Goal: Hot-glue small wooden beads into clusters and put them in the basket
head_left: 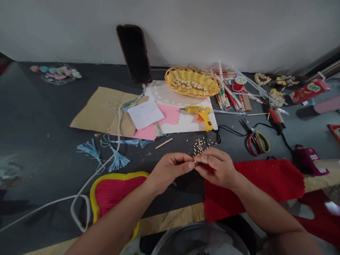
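Note:
My left hand (170, 171) and my right hand (219, 168) meet at their fingertips above the dark table. Both are closed in a pinch around a tiny pale piece (196, 162), mostly hidden by the fingers. Just beyond them lies a loose scatter of small pale bits (199, 145), like beads or cut stick slices. Farther back, a yellow glue gun (200, 114) rests on a white sheet (172, 128), its orange light lit. Behind it, a wicker basket (183, 92) holds several small whitish clusters. Red felt (268, 177) lies under my right forearm.
Scissors (256, 140) and a red-grey tool (276, 118) with a cord lie right. A phone (135, 53) leans on the wall. Blue tassels (118, 161), brown paper (98, 109), a white cable (102, 166) and a yellow-edged pink pad (117, 191) lie left.

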`<state>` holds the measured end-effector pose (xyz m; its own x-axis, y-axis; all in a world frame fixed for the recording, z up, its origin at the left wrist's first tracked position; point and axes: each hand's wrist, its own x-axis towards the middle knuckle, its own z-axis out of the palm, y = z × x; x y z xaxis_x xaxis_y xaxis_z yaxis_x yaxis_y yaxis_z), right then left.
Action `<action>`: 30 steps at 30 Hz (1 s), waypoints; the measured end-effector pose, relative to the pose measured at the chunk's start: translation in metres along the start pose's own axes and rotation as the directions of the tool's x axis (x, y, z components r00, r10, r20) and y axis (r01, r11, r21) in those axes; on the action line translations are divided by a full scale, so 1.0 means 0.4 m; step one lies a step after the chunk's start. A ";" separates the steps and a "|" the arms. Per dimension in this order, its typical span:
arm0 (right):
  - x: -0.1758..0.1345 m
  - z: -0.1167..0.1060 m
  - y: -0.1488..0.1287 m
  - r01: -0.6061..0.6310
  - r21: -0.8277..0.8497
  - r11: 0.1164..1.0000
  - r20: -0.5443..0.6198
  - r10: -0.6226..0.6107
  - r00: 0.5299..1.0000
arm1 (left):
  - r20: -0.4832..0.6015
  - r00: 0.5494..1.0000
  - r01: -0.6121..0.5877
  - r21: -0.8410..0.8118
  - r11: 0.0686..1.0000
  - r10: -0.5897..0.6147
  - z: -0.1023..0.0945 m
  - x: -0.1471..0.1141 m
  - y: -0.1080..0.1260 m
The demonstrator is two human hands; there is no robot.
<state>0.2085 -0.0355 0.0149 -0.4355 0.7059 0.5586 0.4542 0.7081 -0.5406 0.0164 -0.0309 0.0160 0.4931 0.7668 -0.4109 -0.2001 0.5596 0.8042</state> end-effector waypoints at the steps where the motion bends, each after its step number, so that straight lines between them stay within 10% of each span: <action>1: -0.001 0.000 0.002 0.009 -0.004 1.000 0.005 -0.009 1.000 | 0.006 1.000 0.007 0.012 1.000 -0.007 -0.001 0.000 0.001; 30: -0.007 0.010 0.004 -0.027 0.076 0.997 -0.006 0.027 1.000 | -0.055 0.998 0.000 0.105 0.995 0.006 0.007 0.003 0.001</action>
<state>0.2075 -0.0362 0.0100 -0.4185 0.7247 0.5474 0.4055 0.6884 -0.6014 0.0194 -0.0306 0.0171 0.4442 0.7863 -0.4294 -0.1105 0.5237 0.8447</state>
